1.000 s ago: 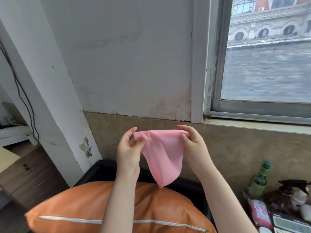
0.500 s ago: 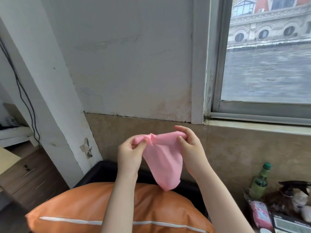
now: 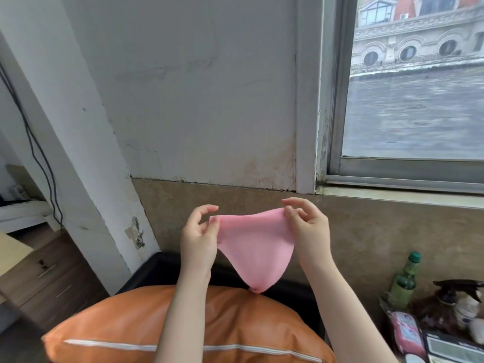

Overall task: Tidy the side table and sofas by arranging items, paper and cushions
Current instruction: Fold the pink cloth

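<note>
Pink cloth (image 3: pixel 255 247) held up in front of the wall, stretched between two hands, sagging to a point just above the orange cushion (image 3: pixel 235 323). Left hand (image 3: pixel 200 241) pinching the cloth's left top corner between thumb and fingers; right hand (image 3: pixel 307 230) pinching the right top corner likewise.

One green glass bottle (image 3: pixel 404 280) with a green cap standing upright at lower right, contents not readable. Beside it one dark spray bottle (image 3: pixel 461 297), only its trigger head plain. One pink packet (image 3: pixel 407 334) lying in front of the bottle; other small items there too blurred to name.

Cushion with a white zip line, lying on a black sofa (image 3: pixel 157 271) against a tan tiled lower wall (image 3: pixel 392 226). Above, cracked white plaster; to the right, one window (image 3: pixel 413 100) onto water and a building. At far left, wooden drawers (image 3: pixel 47 279) and two dark cables (image 3: pixel 31 142) down the wall.
</note>
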Motion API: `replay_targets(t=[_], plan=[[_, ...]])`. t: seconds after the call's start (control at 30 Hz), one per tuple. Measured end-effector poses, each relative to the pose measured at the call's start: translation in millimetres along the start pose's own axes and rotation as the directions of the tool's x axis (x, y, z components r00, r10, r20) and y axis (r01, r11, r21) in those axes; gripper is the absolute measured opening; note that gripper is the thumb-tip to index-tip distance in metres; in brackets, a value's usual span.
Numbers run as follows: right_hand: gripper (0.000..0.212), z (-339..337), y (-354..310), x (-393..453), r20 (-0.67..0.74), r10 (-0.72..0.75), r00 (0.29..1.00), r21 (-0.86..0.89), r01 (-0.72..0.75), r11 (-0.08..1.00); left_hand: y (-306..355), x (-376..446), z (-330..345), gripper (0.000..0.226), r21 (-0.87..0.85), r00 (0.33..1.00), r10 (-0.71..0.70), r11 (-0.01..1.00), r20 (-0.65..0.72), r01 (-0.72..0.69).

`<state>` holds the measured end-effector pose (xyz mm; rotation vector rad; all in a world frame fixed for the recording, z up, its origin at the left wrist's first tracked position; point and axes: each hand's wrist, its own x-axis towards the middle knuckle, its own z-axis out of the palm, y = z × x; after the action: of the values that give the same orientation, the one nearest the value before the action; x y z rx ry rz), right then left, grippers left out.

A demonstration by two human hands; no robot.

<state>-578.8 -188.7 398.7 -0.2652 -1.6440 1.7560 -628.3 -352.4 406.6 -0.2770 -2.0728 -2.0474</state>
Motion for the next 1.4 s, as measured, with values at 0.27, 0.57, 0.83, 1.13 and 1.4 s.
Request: replay_targets(t=[0.27, 0.57, 0.83, 1.13, 1.4], plan=[[0.024, -9.8, -6.0, 6.2, 0.035, 0.038, 0.999, 0.035, -0.039, 0.999, -0.2, -1.2, -6.9, 0.03, 0.118, 0.979, 0.129, 0.982, 0.156, -0.148], [0.031, -9.3, -7.9, 9.8, 0.086, -0.065, 0.994, -0.25, 0.085, 0.964, -2.3, 6.3, -7.3, 0.015, 0.239, 0.988, 0.15, 0.961, -0.024, -0.14], [0.024, -5.9, -5.4, 8.4, 0.011, 0.018, 1.0, -0.057, -0.018, 0.998, -4.6, -0.6, -6.7, 0.017, 0.105, 0.985, 0.172, 0.979, 0.029, -0.174], [0.034, -6.9, -11.5, 7.9, 0.146, -0.044, 0.988, -0.192, 0.072, 0.979, -2.3, 0.3, -5.3, 0.029, 0.19, 0.972, 0.227, 0.959, -0.062, -0.212], [0.022, -7.6, -10.2, 10.0, 0.059, -0.048, 0.997, -0.19, 0.058, 0.98, -1.0, 2.6, -3.8, 0.015, 0.2, 0.968, 0.231, 0.957, -0.097, -0.208]])
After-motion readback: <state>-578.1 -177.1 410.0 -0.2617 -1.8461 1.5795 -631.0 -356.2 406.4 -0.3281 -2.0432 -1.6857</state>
